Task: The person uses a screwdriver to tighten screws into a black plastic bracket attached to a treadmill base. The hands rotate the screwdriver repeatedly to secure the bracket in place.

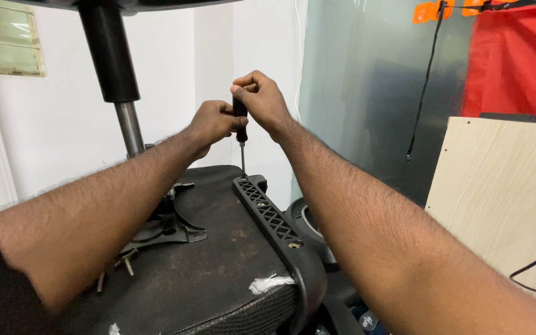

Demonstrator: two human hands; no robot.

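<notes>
Fingers of both my hands wrap the black handle of a screwdriver (241,127): my left hand (212,122) grips its lower part, my right hand (262,99) curls over the top. Its shaft stands upright, tip set in the far end of a black latticed armrest bracket (272,217) lying along the upturned chair seat (206,260). Loose bolts (125,260) lie near the chair's metal mechanism plate (165,226).

both hands up top gripping the screwdriver (241,124), left hand (214,122) sitting left of the right hand (262,99), tip going down into the armrest bracket (273,218) lying along the seat's (218,260) right edge, gas cylinder (119,80) standing behind-left, loose bolts (125,262) lying near its base, wooden board (504,198) leaning far right
</notes>
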